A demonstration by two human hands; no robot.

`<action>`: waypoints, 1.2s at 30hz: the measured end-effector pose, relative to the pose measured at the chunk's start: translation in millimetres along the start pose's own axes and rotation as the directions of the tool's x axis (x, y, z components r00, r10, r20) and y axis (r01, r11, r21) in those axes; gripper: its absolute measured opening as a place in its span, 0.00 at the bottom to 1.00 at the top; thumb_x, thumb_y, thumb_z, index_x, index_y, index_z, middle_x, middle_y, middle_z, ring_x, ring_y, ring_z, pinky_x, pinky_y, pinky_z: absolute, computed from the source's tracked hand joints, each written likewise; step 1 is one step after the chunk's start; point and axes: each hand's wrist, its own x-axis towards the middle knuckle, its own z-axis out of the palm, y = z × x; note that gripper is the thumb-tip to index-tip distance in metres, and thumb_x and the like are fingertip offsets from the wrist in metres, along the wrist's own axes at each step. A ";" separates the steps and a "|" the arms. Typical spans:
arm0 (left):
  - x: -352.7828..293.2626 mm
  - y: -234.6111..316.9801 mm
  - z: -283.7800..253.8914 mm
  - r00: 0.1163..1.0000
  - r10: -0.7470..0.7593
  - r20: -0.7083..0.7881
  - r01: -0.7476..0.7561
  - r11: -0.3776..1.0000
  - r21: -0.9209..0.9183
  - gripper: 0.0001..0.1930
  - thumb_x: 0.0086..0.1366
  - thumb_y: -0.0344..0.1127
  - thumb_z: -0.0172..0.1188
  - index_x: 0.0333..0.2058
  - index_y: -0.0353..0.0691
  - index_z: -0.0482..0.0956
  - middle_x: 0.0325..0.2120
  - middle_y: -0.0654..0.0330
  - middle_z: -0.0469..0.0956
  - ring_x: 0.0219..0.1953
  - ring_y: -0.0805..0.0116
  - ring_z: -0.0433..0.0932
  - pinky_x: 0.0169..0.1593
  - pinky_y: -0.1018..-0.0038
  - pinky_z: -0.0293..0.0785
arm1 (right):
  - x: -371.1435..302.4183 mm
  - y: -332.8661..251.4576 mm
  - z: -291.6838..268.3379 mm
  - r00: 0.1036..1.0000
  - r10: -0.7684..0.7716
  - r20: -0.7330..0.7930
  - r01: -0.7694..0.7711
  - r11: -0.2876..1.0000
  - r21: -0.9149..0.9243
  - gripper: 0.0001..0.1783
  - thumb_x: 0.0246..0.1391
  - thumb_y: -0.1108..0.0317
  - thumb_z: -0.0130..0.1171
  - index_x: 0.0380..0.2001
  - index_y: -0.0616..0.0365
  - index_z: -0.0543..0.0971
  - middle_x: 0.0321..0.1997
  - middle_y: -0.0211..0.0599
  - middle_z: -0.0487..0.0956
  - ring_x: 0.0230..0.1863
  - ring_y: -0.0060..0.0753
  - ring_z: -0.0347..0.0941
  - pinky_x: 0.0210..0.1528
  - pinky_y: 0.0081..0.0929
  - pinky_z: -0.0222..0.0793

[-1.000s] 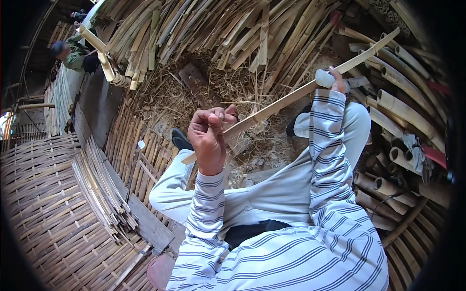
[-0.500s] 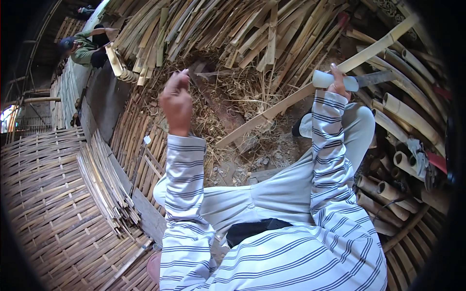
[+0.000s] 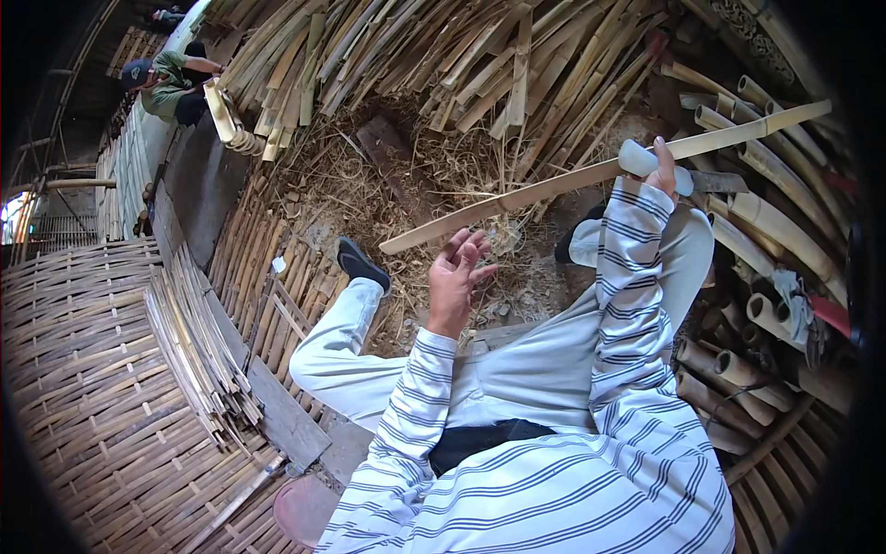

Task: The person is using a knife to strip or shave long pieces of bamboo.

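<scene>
Brought the left hand in from ten o'clock to centre, loosely spread just under the bamboo strip, whether touching cannot tell, leaving it seemingly supported only at two o'clock, clamped with the white-handled knife in the right hand.

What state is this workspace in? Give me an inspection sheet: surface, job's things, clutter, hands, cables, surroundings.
Surface: ground, littered with shavings.
Job's things: long bamboo strip, white-handled blade; both held.
Clutter: loose shavings; split bamboo heaped at the top.
Hands: right hand closed on white-handled blade and bamboo strip; left hand open just below bamboo strip, contact unclear.
Cables: nothing seen.
Surroundings: woven bamboo panel at left, bamboo poles at right, person in green at upper left.
</scene>
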 end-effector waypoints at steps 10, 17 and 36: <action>16.4 -6.3 -3.7 0.985 0.075 -0.153 -0.096 0.986 -0.134 0.11 0.59 0.36 0.58 0.35 0.33 0.76 0.27 0.58 0.77 0.28 0.68 0.77 0.32 0.73 0.76 | 8.9 2.7 -1.0 0.997 0.056 -0.058 -0.059 0.997 -0.049 0.18 0.38 0.59 0.65 0.29 0.60 0.74 0.25 0.36 0.73 0.24 0.29 0.72 0.28 0.25 0.69; 14.8 -6.7 -18.8 0.941 0.245 -0.232 -0.167 0.935 0.313 0.07 0.58 0.30 0.58 0.27 0.32 0.79 0.18 0.61 0.76 0.20 0.75 0.73 0.26 0.80 0.71 | 16.7 0.6 -4.5 0.997 0.041 -0.067 -0.047 0.994 -0.094 0.18 0.38 0.57 0.65 0.29 0.58 0.75 0.25 0.36 0.74 0.25 0.30 0.73 0.27 0.25 0.69; 7.5 8.3 -72.3 0.470 0.880 -0.070 -0.095 0.129 0.987 0.45 0.54 0.50 0.58 0.59 0.27 0.45 0.60 0.43 0.47 0.63 0.45 0.45 0.63 0.60 0.42 | 34.9 -9.9 -9.8 0.998 0.045 -0.051 -0.046 0.999 -0.028 0.20 0.40 0.57 0.64 0.33 0.58 0.74 0.27 0.34 0.74 0.25 0.29 0.72 0.22 0.22 0.63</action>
